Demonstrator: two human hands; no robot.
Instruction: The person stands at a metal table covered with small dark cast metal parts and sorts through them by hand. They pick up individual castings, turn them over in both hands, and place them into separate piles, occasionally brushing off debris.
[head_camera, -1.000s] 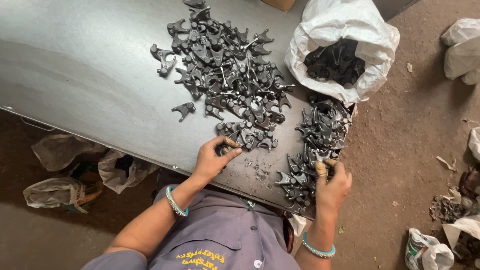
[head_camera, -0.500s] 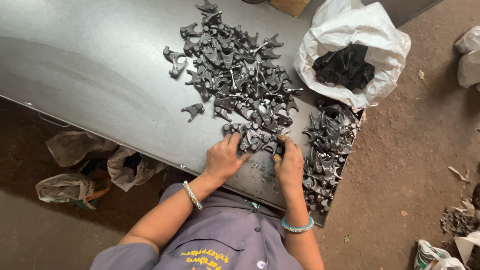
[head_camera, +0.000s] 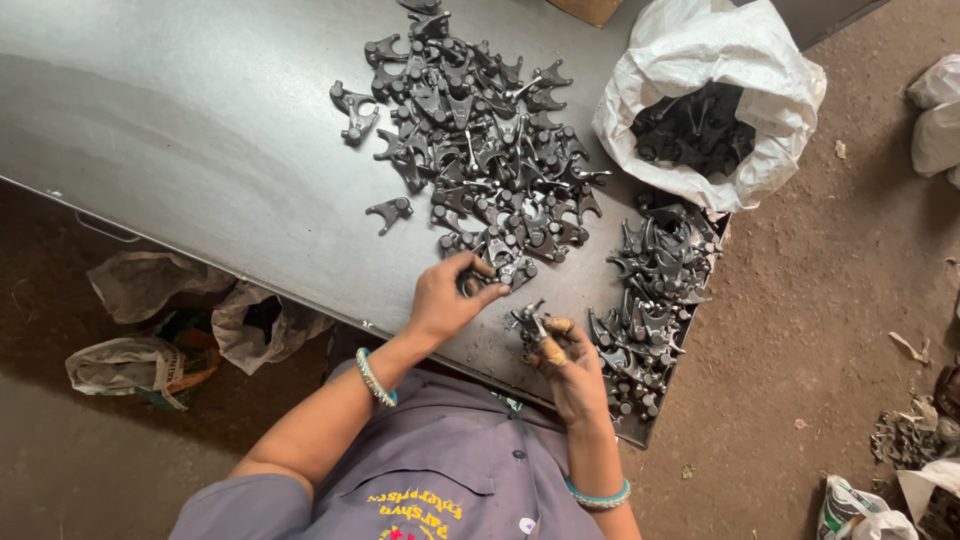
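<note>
A big heap of dark forged metal fork-shaped parts (head_camera: 480, 140) lies on the grey steel table (head_camera: 180, 130). My left hand (head_camera: 447, 297) rests at the heap's near edge, its fingers closed around one part there. My right hand (head_camera: 568, 365) holds another dark part (head_camera: 528, 325) just above the table's near edge. A second, smaller pile of the same parts (head_camera: 650, 295) lies along the table's right edge, right beside my right hand.
A white woven sack (head_camera: 700, 70) holding more dark parts sits open at the table's far right corner. Crumpled bags (head_camera: 150, 340) lie on the dirt floor under the table's left. More sacks and scrap lie at the right edge of the floor.
My right hand has pulled back from the heap toward the table's near edge, carrying one part. My left hand stays at the heap's edge, fingers now curled on a part.
</note>
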